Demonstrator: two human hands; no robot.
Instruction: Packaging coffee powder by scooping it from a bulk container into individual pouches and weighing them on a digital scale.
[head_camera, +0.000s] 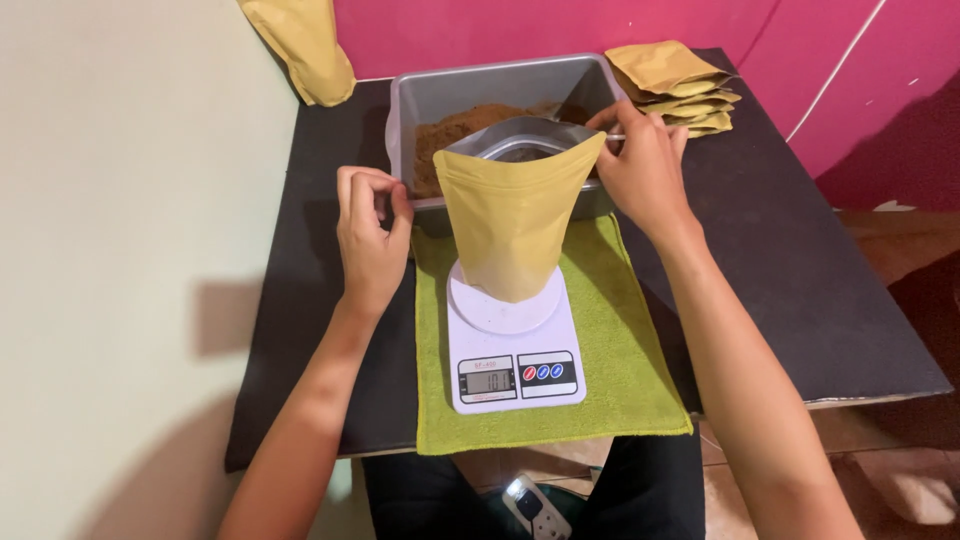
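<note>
— Looking down from your head camera: where does the pouch sit?

— Your yellow stand-up pouch (515, 215) stands upright and open-mouthed on the round plate of the white kitchen scale (513, 350), which rests on a green towel (625, 330) on the dark table (800, 260).

— And your hands?

— Your right hand (643, 170), at two o'clock from the pouch, pinches its top corner, fingers closed on the rim. Your left hand (370, 235), at nine o'clock, holds nothing; its fingers are loosely curled, near the grey tray's edge.

— What lies around?

— At twelve o'clock, just behind the pouch, that grey tray (420, 100) holds brown powder (465, 125). A stack of flat pouches (680, 85) lies at one o'clock, another yellow pouch (305, 45) at eleven.
</note>
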